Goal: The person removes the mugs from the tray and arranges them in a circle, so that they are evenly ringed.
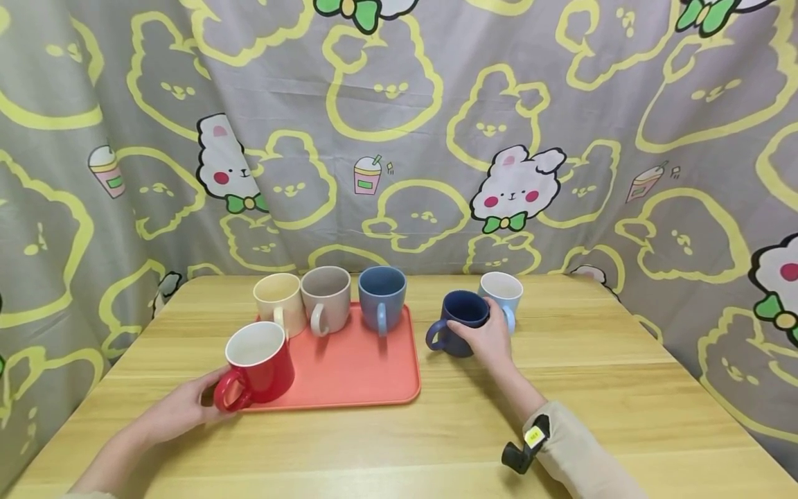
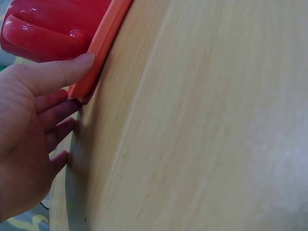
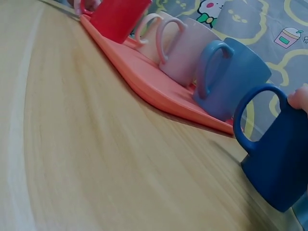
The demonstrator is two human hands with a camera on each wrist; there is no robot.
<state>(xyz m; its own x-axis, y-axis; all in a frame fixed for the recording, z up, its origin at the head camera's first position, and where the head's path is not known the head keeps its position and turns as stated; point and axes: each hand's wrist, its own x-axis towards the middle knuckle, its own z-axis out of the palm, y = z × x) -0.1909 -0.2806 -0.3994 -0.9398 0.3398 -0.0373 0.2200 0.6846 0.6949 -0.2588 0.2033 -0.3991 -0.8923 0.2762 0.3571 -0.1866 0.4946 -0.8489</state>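
My right hand (image 1: 489,338) grips a dark blue mug (image 1: 458,339) by its body, right of the tray, with its handle pointing left. Just behind that hand stands a light blue mug (image 1: 506,294) with a white inside, partly hidden. My left hand (image 2: 33,115) pinches the near left corner of the orange-red tray (image 1: 355,378), its thumb on the rim and its fingertips at the edge. Close by on the tray is a red mug (image 1: 264,371), handle towards that hand. A cream mug (image 1: 277,301), a grey-beige mug (image 1: 327,298) and a blue mug (image 1: 383,301) stand along the tray's back.
The wooden table (image 1: 374,457) lies under everything. Behind it hangs a grey curtain (image 1: 399,208) with yellow cartoon outlines, close to the table's back edge. A black wrist camera (image 1: 526,447) is strapped over the right sleeve.
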